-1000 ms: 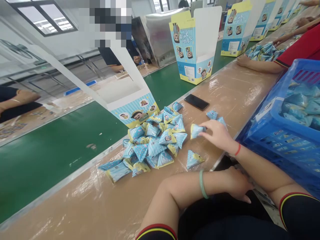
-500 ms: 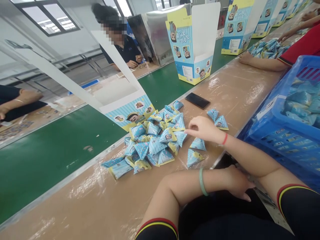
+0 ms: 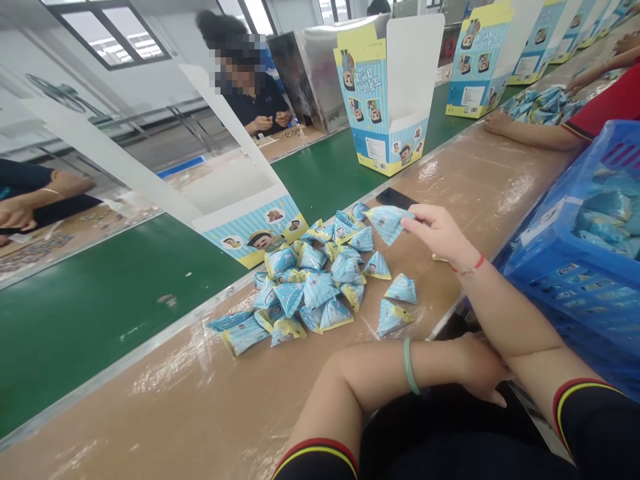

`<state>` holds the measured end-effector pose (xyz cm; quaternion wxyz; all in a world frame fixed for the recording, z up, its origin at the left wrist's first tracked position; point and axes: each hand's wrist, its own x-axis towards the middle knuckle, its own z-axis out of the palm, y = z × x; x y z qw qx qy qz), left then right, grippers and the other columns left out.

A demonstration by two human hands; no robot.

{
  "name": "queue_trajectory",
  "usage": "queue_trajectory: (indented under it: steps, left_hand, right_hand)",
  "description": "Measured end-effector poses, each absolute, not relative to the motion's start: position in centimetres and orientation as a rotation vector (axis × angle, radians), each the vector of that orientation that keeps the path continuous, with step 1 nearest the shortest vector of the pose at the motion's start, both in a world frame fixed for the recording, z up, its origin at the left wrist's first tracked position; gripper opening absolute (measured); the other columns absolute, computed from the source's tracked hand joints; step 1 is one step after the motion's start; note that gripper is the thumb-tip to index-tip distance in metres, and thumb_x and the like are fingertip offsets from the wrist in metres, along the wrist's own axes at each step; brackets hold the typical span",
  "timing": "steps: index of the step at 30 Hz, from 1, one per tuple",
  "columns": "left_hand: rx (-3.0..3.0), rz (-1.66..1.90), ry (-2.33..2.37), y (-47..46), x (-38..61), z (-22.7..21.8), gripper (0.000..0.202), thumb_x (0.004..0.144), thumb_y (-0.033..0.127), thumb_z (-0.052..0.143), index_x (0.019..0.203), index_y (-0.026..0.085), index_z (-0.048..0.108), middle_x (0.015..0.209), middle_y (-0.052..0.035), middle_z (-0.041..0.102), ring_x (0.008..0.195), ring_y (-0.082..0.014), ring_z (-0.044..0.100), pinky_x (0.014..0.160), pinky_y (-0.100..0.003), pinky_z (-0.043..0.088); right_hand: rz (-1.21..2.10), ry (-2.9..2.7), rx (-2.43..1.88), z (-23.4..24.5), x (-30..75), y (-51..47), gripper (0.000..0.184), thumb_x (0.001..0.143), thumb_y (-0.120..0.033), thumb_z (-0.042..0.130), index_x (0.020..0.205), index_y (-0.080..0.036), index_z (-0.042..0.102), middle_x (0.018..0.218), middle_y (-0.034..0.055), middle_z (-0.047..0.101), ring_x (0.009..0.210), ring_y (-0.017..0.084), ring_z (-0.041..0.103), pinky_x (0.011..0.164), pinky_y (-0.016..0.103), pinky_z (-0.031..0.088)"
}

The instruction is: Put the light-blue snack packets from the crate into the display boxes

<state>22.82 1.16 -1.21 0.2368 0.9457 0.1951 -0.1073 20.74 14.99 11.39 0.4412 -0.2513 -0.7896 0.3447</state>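
Observation:
My right hand, with a red band on its wrist, pinches a light-blue striped pyramid-shaped packet by one corner. That packet hangs above the right side of a heap of similar blue and yellow packets on the brown tabletop. Several loose packets lie between the heap and my body. My left hand, below a green bangle, rests low by the table edge beneath my right forearm. Its thumb stands apart and nothing shows in it; some fingers are hidden.
An open printed carton leans beyond the heap on the green belt. Another carton stands farther along. A phone lies partly behind the raised packet. The blue crate at right holds packets. Co-workers sit across and at right.
My right hand has gone from empty to pinching a raised packet. It has moved slightly up and right. My left hand stays low; the view has shifted a little.

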Motion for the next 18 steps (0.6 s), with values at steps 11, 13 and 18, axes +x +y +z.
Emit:
queue_trajectory:
  steps: [11, 13, 18]
  left_hand:
    - [2.566, -0.324, 0.589, 1.3, 22.9, -1.1, 0.065, 0.092, 0.058, 0.049, 0.142, 0.018, 0.054, 0.141, -0.0153, 0.057, 0.125, -0.0354, 0.057, 0.094, -0.050, 0.052]
    - [2.573, -0.324, 0.594, 1.3, 23.0, -1.0, 0.064, 0.092, 0.058, 0.049, 0.141, 0.018, 0.054, 0.139, -0.0151, 0.058, 0.123, -0.0355, 0.058, 0.091, -0.049, 0.053]
    - [2.565, -0.331, 0.595, 1.3, 23.0, -1.2, 0.065, 0.092, 0.059, 0.048, 0.142, 0.019, 0.054, 0.139, -0.0143, 0.058, 0.122, -0.0360, 0.059, 0.088, -0.049, 0.054]
  right_hand:
    - [0.211, -2.292, -0.824, 7.7, 21.6, 16.1, 0.035, 0.092, -0.029, 0.047, 0.061, -0.024, 0.032, 0.063, 0.0026, 0.048, 0.066, 0.018, 0.044, 0.064, 0.032, 0.031]
    - [0.182, -2.358, -0.917, 6.8, 21.5, 16.4, 0.033, 0.092, -0.027, 0.048, 0.060, -0.023, 0.038, 0.066, 0.0043, 0.053, 0.068, 0.019, 0.048, 0.065, 0.032, 0.031]
    - [0.109, -2.553, -1.046, 5.5, 21.3, 16.6, 0.028, 0.094, -0.027, 0.054, 0.068, -0.019, 0.058, 0.076, 0.0078, 0.065, 0.077, 0.022, 0.056, 0.069, 0.033, 0.032]
